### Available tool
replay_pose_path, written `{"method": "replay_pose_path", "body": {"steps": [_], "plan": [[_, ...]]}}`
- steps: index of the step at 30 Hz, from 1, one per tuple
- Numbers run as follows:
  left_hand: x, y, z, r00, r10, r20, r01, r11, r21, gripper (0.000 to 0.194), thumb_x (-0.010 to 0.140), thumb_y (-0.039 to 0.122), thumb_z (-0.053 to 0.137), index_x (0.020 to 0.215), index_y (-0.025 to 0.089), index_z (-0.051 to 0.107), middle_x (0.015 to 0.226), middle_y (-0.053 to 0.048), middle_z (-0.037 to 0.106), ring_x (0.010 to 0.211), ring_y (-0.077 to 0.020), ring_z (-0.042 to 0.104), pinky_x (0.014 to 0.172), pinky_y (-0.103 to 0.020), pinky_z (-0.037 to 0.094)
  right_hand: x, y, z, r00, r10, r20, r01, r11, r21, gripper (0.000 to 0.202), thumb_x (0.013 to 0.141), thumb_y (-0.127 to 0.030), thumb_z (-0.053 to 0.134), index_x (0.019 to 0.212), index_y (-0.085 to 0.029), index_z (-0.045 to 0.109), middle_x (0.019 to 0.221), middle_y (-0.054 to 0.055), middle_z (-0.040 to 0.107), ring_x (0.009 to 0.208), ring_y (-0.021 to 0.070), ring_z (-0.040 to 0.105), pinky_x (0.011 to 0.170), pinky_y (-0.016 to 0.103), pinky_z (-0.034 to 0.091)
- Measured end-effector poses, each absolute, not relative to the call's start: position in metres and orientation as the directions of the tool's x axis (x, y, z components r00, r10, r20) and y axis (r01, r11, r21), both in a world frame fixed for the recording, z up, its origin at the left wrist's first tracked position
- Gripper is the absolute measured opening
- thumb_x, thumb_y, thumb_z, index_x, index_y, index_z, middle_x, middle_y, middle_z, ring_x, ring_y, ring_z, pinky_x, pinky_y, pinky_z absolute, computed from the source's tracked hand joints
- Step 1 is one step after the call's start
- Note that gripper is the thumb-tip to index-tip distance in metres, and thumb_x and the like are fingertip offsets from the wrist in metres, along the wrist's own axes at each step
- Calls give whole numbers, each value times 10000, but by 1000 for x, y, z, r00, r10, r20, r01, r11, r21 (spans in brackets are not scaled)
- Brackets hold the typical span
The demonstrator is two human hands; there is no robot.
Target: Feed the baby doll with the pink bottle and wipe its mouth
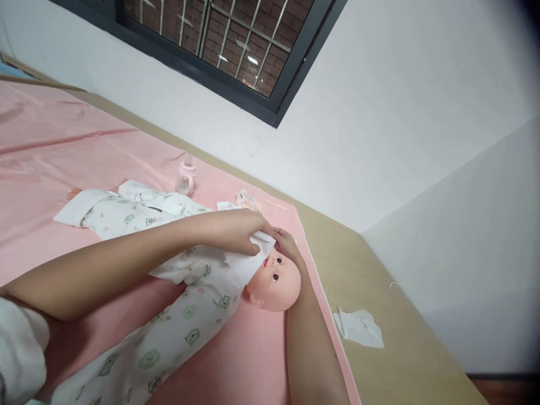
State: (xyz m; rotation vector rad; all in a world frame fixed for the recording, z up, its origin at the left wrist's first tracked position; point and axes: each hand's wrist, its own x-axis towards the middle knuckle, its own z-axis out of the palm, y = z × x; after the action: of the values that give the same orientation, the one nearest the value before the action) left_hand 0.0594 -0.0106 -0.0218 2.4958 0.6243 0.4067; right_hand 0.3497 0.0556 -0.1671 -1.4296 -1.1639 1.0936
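A baby doll (282, 287) lies on its back on a pink sheet (261, 349), its head toward the right. It wears a white outfit (202, 292) printed with green animal faces. A white cloth (247, 264) covers its neck and upper chest, up to the chin. My left hand (242, 230) reaches across the doll from the left and grips the upper part of this cloth, thumb on top. My right hand (287, 243) comes round behind the doll's head, with bent fingers at the cloth's far edge beside the cheek; its fingertips meet my left hand's and are partly hidden.
A pink-topped baby bottle (186, 175) stands on the sheet beyond the doll. Near my left hand lies a clear plastic packet (247, 199). Another white cloth (360, 328) rests on the bare wooden surface (405, 343) at right. A wall and barred window (236, 39) are behind.
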Motion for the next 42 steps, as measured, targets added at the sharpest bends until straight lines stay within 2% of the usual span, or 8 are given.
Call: {"method": "replay_pose_path", "body": {"steps": [5, 9, 14, 21, 31, 36, 42], "plan": [[70, -19, -29, 872, 485, 74, 366, -744, 560, 141, 661, 125, 476, 747, 209, 549, 670, 10, 554, 572, -151, 481, 488, -259, 281, 345, 52, -160, 180, 978, -102, 93, -120, -988, 201, 720, -196, 649, 914, -147, 640, 828, 66, 686, 815, 168, 655, 783, 291, 556], [74, -21, -35, 857, 510, 80, 394, -746, 537, 56, 676, 160, 487, 669, 210, 461, 617, 16, 508, 526, -144, 447, 472, -266, 260, 342, 50, -158, 190, 977, -100, 88, -118, -989, 199, 721, -221, 672, 905, -146, 648, 850, 70, 690, 832, 173, 654, 796, 298, 553], [76, -21, -38, 843, 521, 138, 395, -771, 500, 181, 690, 201, 530, 596, 203, 375, 540, 24, 453, 482, -137, 417, 451, -274, 239, 340, 49, -156, 200, 974, -105, 94, -126, -988, 168, 728, -212, 665, 888, -162, 654, 911, 69, 697, 871, 163, 648, 795, 266, 554], [77, -21, -36, 832, 543, 114, 434, -765, 477, 164, 715, 184, 520, 604, 201, 400, 558, 21, 495, 508, -143, 447, 472, -270, 265, 342, 50, -158, 211, 971, -113, 98, -136, -986, 171, 746, -186, 635, 911, -148, 659, 910, 76, 696, 854, 153, 655, 791, 252, 553], [76, -20, -33, 822, 552, 137, 456, -784, 422, 186, 724, 195, 538, 593, 193, 406, 549, 15, 477, 522, -144, 445, 497, -267, 262, 344, 52, -162, 211, 970, -118, 62, -134, -989, 165, 741, -176, 641, 904, -156, 654, 894, 64, 702, 848, 149, 667, 811, 256, 564], [74, -17, -31, 825, 548, 139, 446, -782, 435, 183, 736, 196, 560, 613, 194, 425, 565, 21, 476, 539, -143, 442, 513, -264, 273, 343, 52, -162, 216, 968, -126, 58, -142, -988, 172, 732, -184, 649, 902, -159, 651, 896, 62, 698, 847, 149, 667, 806, 254, 567], [75, -10, -32, 807, 576, 128, 467, -756, 459, 123, 751, 175, 564, 652, 189, 493, 627, 15, 547, 619, -160, 525, 559, -259, 307, 342, 51, -159, 214, 968, -127, 67, -144, -987, 201, 715, -201, 664, 912, -162, 649, 856, 55, 697, 849, 157, 665, 813, 267, 563]]}}
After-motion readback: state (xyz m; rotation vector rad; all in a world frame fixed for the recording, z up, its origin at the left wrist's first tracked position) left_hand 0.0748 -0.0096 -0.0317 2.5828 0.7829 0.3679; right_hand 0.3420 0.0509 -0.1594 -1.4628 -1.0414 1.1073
